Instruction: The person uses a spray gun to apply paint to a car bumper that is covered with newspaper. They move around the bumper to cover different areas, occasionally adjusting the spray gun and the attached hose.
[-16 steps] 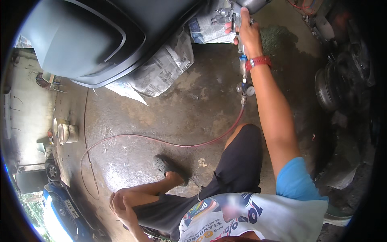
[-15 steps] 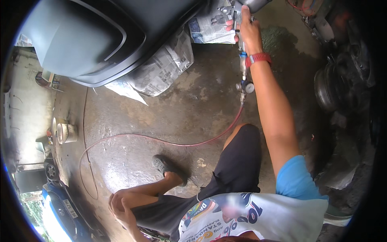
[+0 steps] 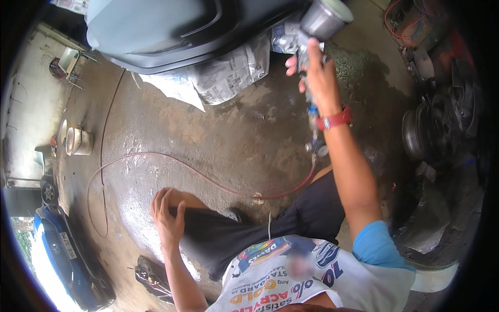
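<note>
My right hand (image 3: 321, 78), with a red watch on its wrist, is closed round the handle of a spray gun (image 3: 296, 43). A round metal paint cup (image 3: 326, 20) tops the gun. Below the grip hang a blue fitting and a small gauge (image 3: 322, 150), joined to a red air hose (image 3: 223, 190). Just left of the gun is a dark grey, smooth car panel (image 3: 150, 36), with newspaper masking (image 3: 228, 86) along its lower edge. My left hand (image 3: 169, 213) rests on my bent knee, its fingers stretched out and holding nothing.
The hose loops over the wet concrete floor (image 3: 150, 119) to the left. Beyond it stand a white bucket (image 3: 79, 141), a chair (image 3: 70, 61) and a blue car (image 3: 62, 255). Wheels (image 3: 416, 132) and scrap parts line the right side. A dark object (image 3: 152, 278) lies near my left forearm.
My right hand and the spray gun have come lower in the view, showing more of the cup. My left hand sits higher on the knee, and my legs have shifted.
</note>
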`<action>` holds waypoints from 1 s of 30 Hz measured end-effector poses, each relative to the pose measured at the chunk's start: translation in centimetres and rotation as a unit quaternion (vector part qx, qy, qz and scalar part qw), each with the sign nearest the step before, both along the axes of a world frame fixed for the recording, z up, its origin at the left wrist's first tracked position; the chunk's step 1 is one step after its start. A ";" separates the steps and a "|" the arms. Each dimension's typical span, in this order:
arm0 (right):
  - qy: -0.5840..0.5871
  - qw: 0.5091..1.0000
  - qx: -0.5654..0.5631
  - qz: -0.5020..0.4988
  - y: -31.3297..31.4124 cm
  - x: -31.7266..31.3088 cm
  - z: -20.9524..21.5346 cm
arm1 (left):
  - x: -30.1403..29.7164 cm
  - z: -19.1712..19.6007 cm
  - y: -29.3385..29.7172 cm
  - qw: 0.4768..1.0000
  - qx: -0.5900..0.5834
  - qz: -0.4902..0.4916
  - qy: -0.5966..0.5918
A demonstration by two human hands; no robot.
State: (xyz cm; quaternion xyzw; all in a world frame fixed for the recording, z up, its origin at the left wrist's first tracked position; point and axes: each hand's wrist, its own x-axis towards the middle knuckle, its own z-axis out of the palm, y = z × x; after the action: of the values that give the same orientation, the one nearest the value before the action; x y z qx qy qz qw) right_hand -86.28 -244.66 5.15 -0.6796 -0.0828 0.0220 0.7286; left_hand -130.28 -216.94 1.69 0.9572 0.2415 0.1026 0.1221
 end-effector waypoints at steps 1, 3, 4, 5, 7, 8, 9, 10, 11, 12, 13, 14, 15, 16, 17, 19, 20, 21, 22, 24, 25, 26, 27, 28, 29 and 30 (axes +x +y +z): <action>0.010 1.000 -0.008 0.022 0.9 -2.1 0.2 | 1.2 -1.4 0.9 1.000 -0.020 0.007 -0.008; 0.021 0.998 -0.015 0.057 2.7 -5.8 0.5 | 3.9 -3.8 1.9 0.999 -0.034 0.021 -0.006; 0.026 0.997 -0.012 0.073 3.9 -7.5 0.3 | 5.1 -4.6 2.3 0.999 -0.027 0.029 0.006; 0.048 0.995 0.001 0.091 4.7 -8.9 0.3 | 6.1 -5.3 2.5 0.999 -0.021 0.036 0.019; 0.040 0.991 0.023 0.125 5.5 -10.6 0.5 | 7.4 -6.6 3.1 0.999 -0.021 0.023 0.013; 0.039 0.988 0.041 0.141 5.7 -11.0 0.6 | 7.8 -7.2 3.5 1.000 -0.022 0.015 0.010; 0.028 0.992 0.036 0.117 5.7 -11.3 0.9 | 8.1 -7.6 3.8 0.999 -0.034 0.013 0.004; 0.017 0.995 0.031 0.093 5.4 -11.3 1.1 | 8.3 -8.1 4.3 0.999 -0.038 0.010 0.006; 0.006 0.997 0.027 0.071 5.1 -11.1 1.6 | 8.4 -8.3 4.7 0.999 -0.041 0.009 0.007; 0.003 1.000 -0.010 0.028 4.7 -10.7 2.2 | 8.4 -8.5 5.1 0.999 -0.043 0.009 0.009; -0.013 1.000 -0.015 -0.005 4.3 -10.3 2.9 | 8.6 -8.6 5.2 0.999 -0.049 0.009 0.010; -0.028 0.999 -0.019 -0.038 4.2 -9.9 3.5 | 8.7 -8.6 5.5 0.998 -0.053 0.011 0.013; -0.034 0.997 -0.030 -0.069 4.2 -9.4 3.7 | 8.8 -8.5 5.7 0.998 -0.057 0.012 0.015; -0.044 0.995 -0.039 -0.082 4.2 -9.2 4.0 | 8.8 -8.6 6.2 0.998 -0.062 0.014 0.017; -0.045 0.995 -0.044 -0.083 4.6 -9.3 4.1 | 8.8 -8.7 6.6 0.998 -0.066 0.016 0.020; -0.042 0.996 -0.058 -0.061 5.5 -10.0 4.4 | 8.8 -9.0 7.3 0.997 -0.068 0.016 0.021; -0.039 0.996 -0.067 -0.039 6.3 -10.6 4.7 | 8.8 -9.2 7.6 0.997 -0.066 0.015 0.020; -0.034 0.997 -0.070 -0.019 7.1 -11.0 4.6 | 8.8 -9.4 7.8 0.998 -0.064 0.015 0.019; -0.042 0.998 -0.056 0.003 8.0 -11.6 4.7 | 9.0 -9.8 7.9 0.998 -0.065 0.012 0.017; -0.069 0.996 -0.032 0.048 9.9 -12.8 4.7 | 9.1 -10.1 8.2 0.998 -0.061 0.010 0.017; -0.079 0.995 -0.015 0.067 10.7 -13.2 4.8 | 9.2 -10.1 8.2 0.997 -0.067 0.012 0.020; -0.034 0.997 0.003 0.071 11.3 -13.7 5.2 | 9.4 -10.1 8.2 0.997 -0.073 0.014 0.022; -0.028 0.996 0.001 0.079 11.5 -13.5 5.2 | 9.5 -10.1 8.1 0.996 -0.080 0.017 0.025; -0.022 0.996 -0.001 0.088 11.7 -13.2 5.3 | 9.6 -10.0 8.1 0.996 -0.082 0.019 0.028; -0.030 0.997 -0.011 0.076 11.7 -12.9 5.3 | 9.7 -9.9 8.0 0.996 -0.085 0.021 0.030; -0.038 0.997 -0.022 0.063 11.5 -12.5 5.3 | 9.7 -9.7 7.9 0.995 -0.088 0.022 0.033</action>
State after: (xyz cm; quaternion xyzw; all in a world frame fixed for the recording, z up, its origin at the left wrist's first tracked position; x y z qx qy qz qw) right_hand -98.79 -233.12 10.43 -0.6895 -0.1530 0.0440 0.7066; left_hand -120.59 -209.01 -8.03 0.9400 0.2747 0.0516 0.1958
